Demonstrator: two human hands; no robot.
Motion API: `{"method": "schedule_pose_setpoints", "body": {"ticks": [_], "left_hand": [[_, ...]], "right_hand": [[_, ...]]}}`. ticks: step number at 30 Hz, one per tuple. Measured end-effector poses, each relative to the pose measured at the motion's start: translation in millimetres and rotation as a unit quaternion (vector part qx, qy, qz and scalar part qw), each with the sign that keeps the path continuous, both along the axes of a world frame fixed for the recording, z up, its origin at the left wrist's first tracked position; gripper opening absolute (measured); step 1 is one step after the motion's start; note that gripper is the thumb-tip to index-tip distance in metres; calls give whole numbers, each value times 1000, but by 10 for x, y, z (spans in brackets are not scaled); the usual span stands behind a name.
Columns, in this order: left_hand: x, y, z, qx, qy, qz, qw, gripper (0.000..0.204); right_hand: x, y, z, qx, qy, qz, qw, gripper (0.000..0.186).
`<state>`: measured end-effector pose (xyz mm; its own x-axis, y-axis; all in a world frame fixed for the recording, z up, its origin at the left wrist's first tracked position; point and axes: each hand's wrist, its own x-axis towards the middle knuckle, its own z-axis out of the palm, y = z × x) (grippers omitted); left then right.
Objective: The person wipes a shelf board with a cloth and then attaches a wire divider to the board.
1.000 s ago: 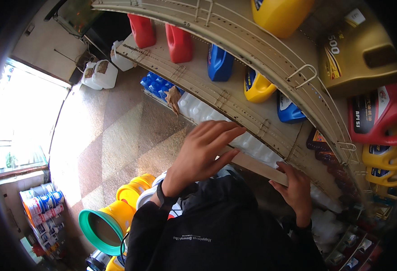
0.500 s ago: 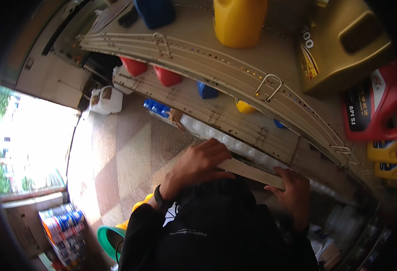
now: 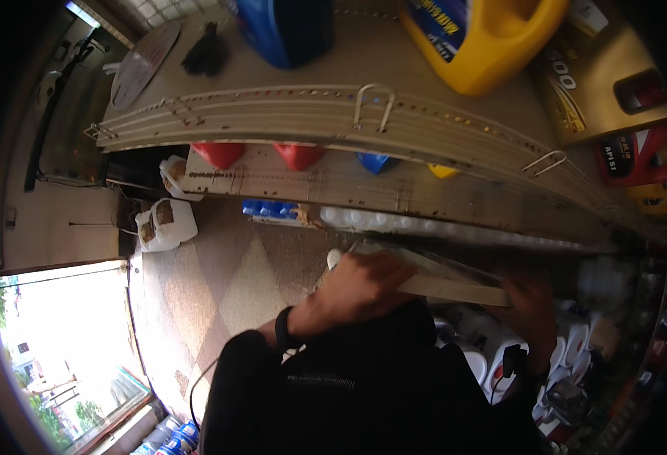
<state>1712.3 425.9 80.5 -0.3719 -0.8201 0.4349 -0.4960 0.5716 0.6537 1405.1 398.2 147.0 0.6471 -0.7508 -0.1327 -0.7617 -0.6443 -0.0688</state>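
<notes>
A shallow, beige-edged carton (image 3: 455, 290) is held at waist height in front of my dark jacket. My left hand (image 3: 364, 282), with a black wristband, is closed on the carton's left end, its back turned up and its fingertips hidden. At the other end my right hand (image 3: 532, 303) grips the carton, shadowed and slightly blurred. The carton's upper side looks greyish and partly shiny; what it holds, I cannot make out.
Ahead is a metal shelf (image 3: 258, 114) with wire loops, bearing a blue jug (image 3: 288, 34), a yellow jug (image 3: 493, 45) and a gold jug (image 3: 614, 91). White containers (image 3: 493, 356) stand low at right. White jugs (image 3: 168, 226) stand on the tiled floor (image 3: 242, 292) near a bright doorway.
The view has swung, and the shelf now lies more level across it. Both hands keep hold of the carton, whose upper side shows more now. More white containers have come into view at right.
</notes>
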Motion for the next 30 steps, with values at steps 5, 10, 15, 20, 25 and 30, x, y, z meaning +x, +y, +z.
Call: {"method": "schedule_pose_setpoints", "body": {"ticks": [5,10,15,20,25,30], "left_hand": [[371,41,170,-46,-32,-55,997,33],[549,201,353,-93,-52,-51,993,35],[620,418,321,-55,-117,-11,991,27],[749,731,355,-62,-158,72,983,29],[969,782,281,-13,-147,65,987,29],[1664,960,13,-73,-121,54,988,32]], "right_hand": [[314,389,79,5,-17,-63,998,36],[419,569,75,-34,-58,-27,997,41],[512,624,-189,39,-72,-40,996,51],[697,507,-412,7,-211,54,976,37],[1036,677,-499,5,-165,69,984,36],[1657,949,-565,-11,-165,52,985,37]]}}
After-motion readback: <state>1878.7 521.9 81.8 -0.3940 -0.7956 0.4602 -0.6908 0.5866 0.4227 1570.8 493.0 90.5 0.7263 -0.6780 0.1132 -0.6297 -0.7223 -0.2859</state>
